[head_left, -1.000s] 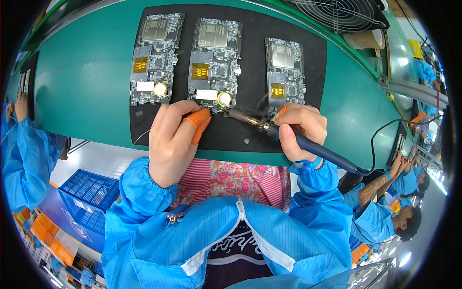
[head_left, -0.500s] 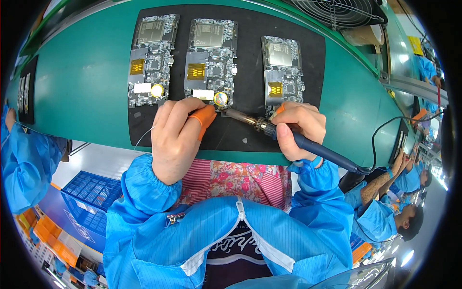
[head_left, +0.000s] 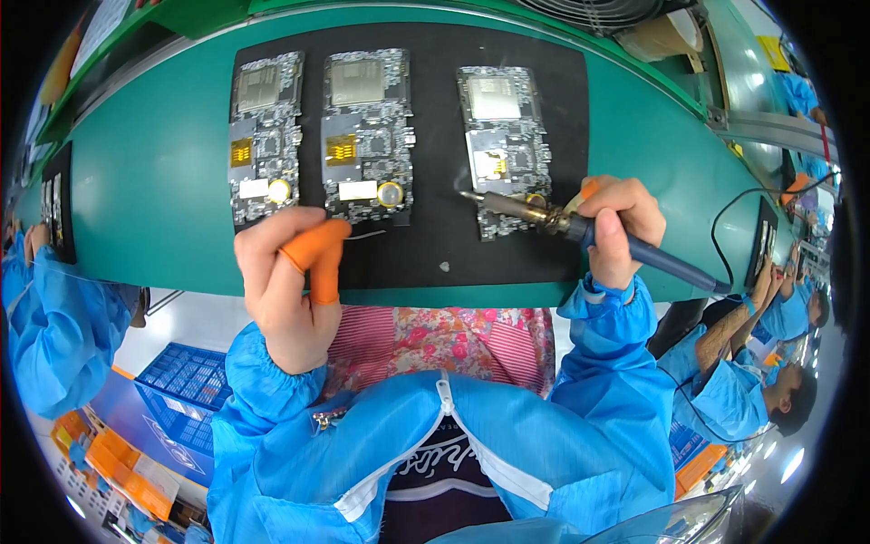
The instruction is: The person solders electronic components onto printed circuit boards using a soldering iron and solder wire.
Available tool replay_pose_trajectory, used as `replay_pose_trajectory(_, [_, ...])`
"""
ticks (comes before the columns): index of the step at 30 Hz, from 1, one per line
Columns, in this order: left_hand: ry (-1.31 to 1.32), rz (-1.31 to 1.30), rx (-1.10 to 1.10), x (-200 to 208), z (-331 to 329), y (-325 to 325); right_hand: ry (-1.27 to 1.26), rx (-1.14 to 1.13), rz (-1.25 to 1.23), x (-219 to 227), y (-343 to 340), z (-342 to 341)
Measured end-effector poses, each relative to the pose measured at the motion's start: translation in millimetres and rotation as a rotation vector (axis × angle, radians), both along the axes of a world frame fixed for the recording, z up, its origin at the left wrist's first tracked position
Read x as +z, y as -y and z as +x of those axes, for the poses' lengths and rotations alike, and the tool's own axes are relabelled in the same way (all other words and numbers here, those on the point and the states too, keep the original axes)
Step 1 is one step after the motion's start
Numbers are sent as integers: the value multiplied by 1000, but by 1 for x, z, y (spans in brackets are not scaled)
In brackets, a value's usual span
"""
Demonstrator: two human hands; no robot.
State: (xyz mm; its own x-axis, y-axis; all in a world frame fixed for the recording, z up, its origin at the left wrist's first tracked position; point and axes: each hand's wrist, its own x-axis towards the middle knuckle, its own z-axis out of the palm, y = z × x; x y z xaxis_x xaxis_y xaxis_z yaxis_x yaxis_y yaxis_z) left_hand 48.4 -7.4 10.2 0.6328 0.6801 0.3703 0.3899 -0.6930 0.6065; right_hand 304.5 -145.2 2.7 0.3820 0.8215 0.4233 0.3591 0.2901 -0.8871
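Note:
My left hand [head_left: 285, 272] wears orange finger cots [head_left: 317, 254] and pinches a thin solder wire [head_left: 367, 235]. The wire's end sticks out just below the middle circuit board [head_left: 370, 127], which carries a round coin cell [head_left: 390, 194]. In my right hand [head_left: 625, 227] is a soldering iron [head_left: 666, 260] with a dark blue handle. Its tip points left, over the lower part of the right circuit board [head_left: 507, 150]; whether they touch I cannot tell. The left circuit board [head_left: 265, 168] lies past my left fingers.
The boards lie on a black mat [head_left: 435, 163] on a green table [head_left: 154, 154]. A fan [head_left: 589, 11] and a roll of tape [head_left: 666, 36] stand at the back right. Co-workers in blue sit on both sides. A blue crate [head_left: 186, 381] is at lower left.
My right hand has carried the iron right, from the middle board's lower edge to over the right board. My left hand has drawn back left from the middle board, still pinching the wire.

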Motion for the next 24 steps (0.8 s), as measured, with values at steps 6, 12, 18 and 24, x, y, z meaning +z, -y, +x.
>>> replay_pose_trajectory(6, [285, -241, 77, -5, 32, 25, -136, -141, 20, -6, 25, 26])
replay_pose_trajectory(12, [179, -29, -299, -6, 65, 33, -89, -132, 38, -11, 50, 39])
replay_pose_trajectory(18, [123, -51, -320, -18, 76, 46, -50, -99, 43, -10, 56, 41])
replay_pose_trajectory(24, [62, 52, -326, -18, 83, 46, 50, -4, -5, -7, 52, 40])
